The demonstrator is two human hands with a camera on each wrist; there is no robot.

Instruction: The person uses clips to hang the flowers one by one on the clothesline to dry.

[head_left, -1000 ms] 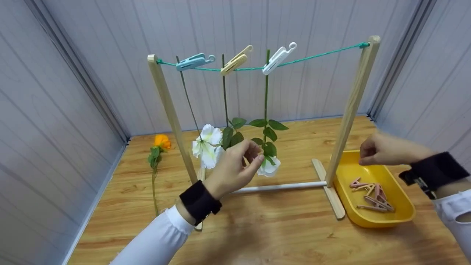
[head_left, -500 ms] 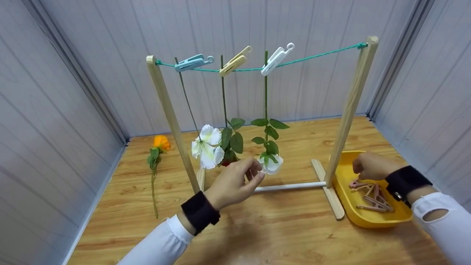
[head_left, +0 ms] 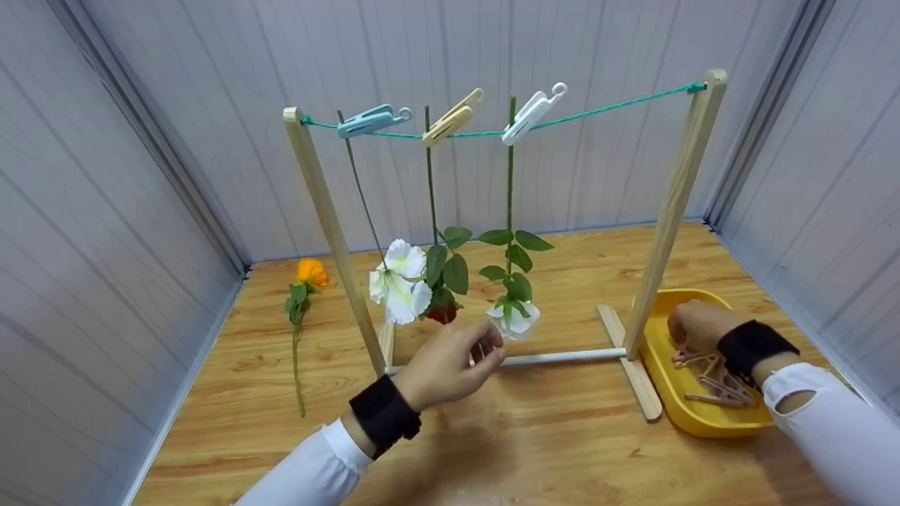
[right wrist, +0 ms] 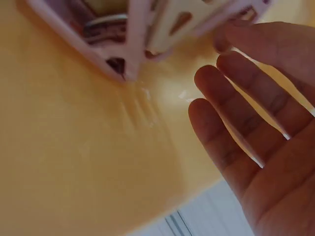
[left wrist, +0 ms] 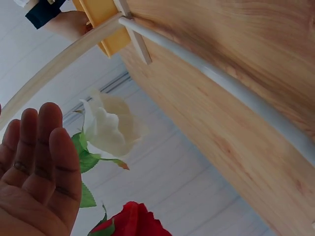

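Reaching into the yellow tray (head_left: 703,420) at the desk's (head_left: 534,443) right side, the right hand (head_left: 696,325) hovers with relaxed, parted fingers (right wrist: 231,123) just above the pink clothespins (head_left: 717,379), gripping none of them. The left hand (head_left: 450,362) is loosely open and empty, just below the white rose (head_left: 515,318) that hangs upside down from the green line (head_left: 605,107) under a white peg (head_left: 531,112). Beside it hang a red rose (head_left: 441,313) and a white lily (head_left: 395,282). An orange flower (head_left: 309,270) lies on the desk, left of the wooden rack (head_left: 671,204).
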